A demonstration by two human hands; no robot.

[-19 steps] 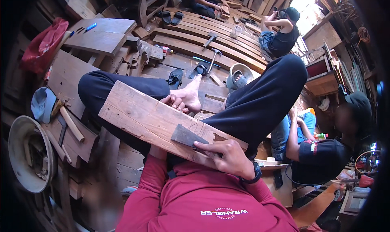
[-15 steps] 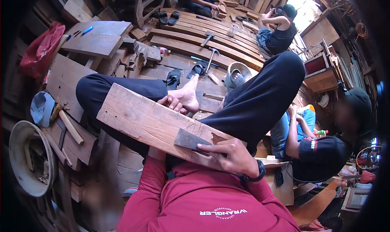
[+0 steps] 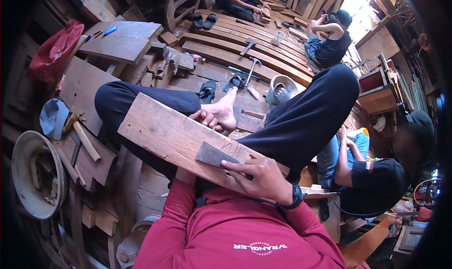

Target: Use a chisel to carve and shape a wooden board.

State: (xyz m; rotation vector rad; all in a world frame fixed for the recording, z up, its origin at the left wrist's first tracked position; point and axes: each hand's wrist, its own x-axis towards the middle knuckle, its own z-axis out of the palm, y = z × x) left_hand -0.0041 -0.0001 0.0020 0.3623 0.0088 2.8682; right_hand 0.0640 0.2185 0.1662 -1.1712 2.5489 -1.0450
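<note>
A thick wooden board [image 3: 160, 130] lies slantwise across my lap, its left end higher in the picture. My left hand [image 3: 207, 119] reaches beneath it, and its curled fingers grip the far edge; the palm is hidden under the wood. My right hand [image 3: 266, 177], with a dark watch on the wrist, is over the board's right part. Its fingers hold a flat dark grey piece [image 3: 214, 154] against the top face; whether that is a metal blade or abrasive sheet I cannot tell. A darker rough patch shows near the board's right end.
Beyond my bare foot lie a claw hammer [image 3: 253, 69], a second hammer [image 3: 248, 46], sandals [image 3: 207, 91] and a pale bucket [image 3: 282, 88]. At left are a wooden mallet [image 3: 85, 139] and a basin [image 3: 35, 175] of scraps. A person [image 3: 376, 175] sits close at right; two others work farther back.
My right hand and the dark grey piece have slid slightly left along the board. The whole view has shifted a little; my left hand keeps its grip.
</note>
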